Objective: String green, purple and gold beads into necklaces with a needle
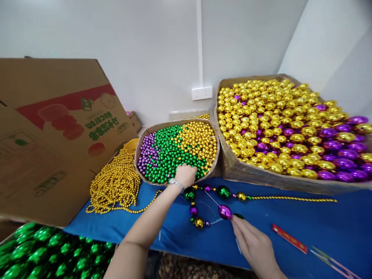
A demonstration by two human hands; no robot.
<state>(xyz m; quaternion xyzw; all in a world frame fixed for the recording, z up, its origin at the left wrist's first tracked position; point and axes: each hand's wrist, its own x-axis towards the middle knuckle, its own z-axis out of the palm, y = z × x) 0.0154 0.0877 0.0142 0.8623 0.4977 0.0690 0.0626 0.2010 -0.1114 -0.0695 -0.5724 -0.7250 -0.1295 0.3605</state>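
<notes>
My left hand (186, 175) reaches over the front rim of a small cardboard box (208, 177), its fingers curled down among small green beads (165, 162); the fingertips are hidden. Purple and gold beads fill the box's other parts. In my right hand (254, 244), the fingers grip a large shiny purple bead (225, 212) with a thread at it. A dark green bead (238, 216) shows partly behind those fingers. On the blue cloth between my hands lies a curved string of mixed beads (223, 191), ending in a twisted gold strand (293, 199).
A big box (247, 170) of gold and purple beads stands right. Gold bead strands (116, 186) lie left beside a large carton (58, 143). Large green beads (58, 252) are at lower left. A red packet (289, 238) and scissors (331, 261) rest on the blue cloth (180, 242).
</notes>
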